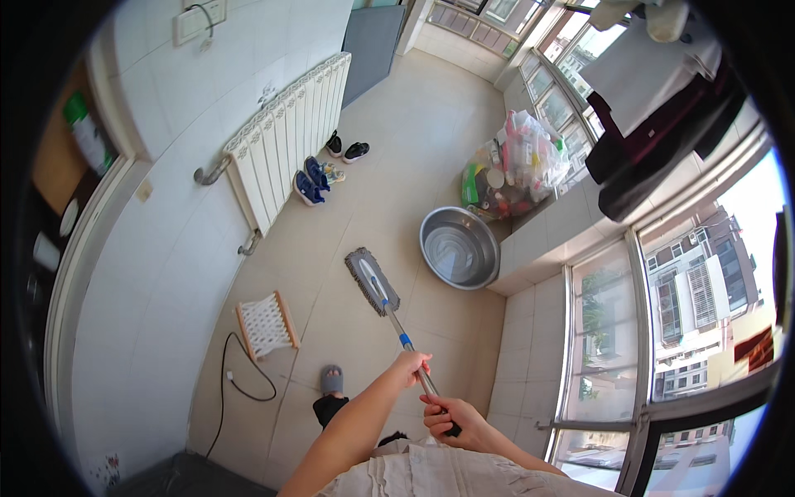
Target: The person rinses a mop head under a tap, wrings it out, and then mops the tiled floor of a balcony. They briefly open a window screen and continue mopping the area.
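Note:
A flat mop [372,281] with a grey fringed pad lies against the beige tiled floor in the middle of the view. Its metal pole, with blue collars, runs down towards me. My left hand [412,368] grips the pole below the upper blue collar. Lower down, my right hand [454,422] is closed around the pole near its black end. To the right of the mop head stands a wide metal basin [459,248], which looks wet or shiny inside. One foot in a grey slipper [332,379] shows left of my arms.
Left of the mop are a folding stool [268,325], a black cable [223,373] and several shoes [308,188] beside a white radiator [289,143]. Beyond the basin, filled plastic bags [518,164] sit against the window wall. Clothes [658,118] hang at the upper right.

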A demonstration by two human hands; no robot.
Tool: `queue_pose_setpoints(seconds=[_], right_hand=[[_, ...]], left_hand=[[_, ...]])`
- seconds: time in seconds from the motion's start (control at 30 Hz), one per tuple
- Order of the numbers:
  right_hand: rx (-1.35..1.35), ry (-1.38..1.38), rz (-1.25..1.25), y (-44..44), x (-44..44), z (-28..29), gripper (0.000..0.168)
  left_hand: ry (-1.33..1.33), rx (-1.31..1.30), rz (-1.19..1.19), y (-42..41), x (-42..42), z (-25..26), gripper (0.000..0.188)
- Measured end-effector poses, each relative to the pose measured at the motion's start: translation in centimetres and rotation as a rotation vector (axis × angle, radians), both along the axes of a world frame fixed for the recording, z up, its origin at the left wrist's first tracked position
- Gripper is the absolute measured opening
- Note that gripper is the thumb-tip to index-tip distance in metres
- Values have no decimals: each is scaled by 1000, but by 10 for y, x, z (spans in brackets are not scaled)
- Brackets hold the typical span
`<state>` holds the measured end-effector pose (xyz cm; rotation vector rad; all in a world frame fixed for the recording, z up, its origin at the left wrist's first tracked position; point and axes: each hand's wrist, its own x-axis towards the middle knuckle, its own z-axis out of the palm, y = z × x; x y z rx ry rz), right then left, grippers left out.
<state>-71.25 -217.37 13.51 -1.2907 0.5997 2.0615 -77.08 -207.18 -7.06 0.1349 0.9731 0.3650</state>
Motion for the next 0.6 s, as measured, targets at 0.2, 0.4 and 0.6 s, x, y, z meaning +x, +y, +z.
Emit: queue_pose_setpoints(seconds=[0.2,0.4,0.6], right_hand=[[46,3,-37,151,9,-1,11],[28,45,-26,294,57,0,17],[130,-8,167,459,106,-9,12]], left_hand=[[-40,14,-17,153,13,-6,16],[-38,2,5,297,65,-16,16],[1,42,-70,465,104,-10,18]])
